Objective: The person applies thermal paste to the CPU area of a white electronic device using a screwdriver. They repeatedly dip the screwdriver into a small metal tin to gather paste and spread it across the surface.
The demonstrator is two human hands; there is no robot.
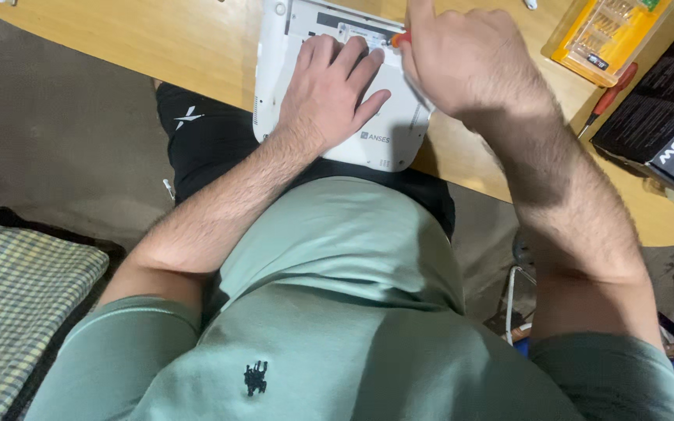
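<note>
Lying underside-up at the wooden table [196,47] edge, the white netbook [395,132] looks light, rigid, slippery; left hand [329,93] presses spread flat on it, right hand [470,58] pinches an orange-handled screwdriver [401,37]

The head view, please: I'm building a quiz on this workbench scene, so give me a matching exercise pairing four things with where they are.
Things:
1. left hand
2. right hand
3. yellow bit case
4. black box

Places:
A. far right edge of the wooden table
B. flat on the white laptop's underside
C. top right, beside a red-handled screwdriver
D. gripping an orange-tipped tool

Pairs: 1-B, 2-D, 3-C, 4-A
</note>
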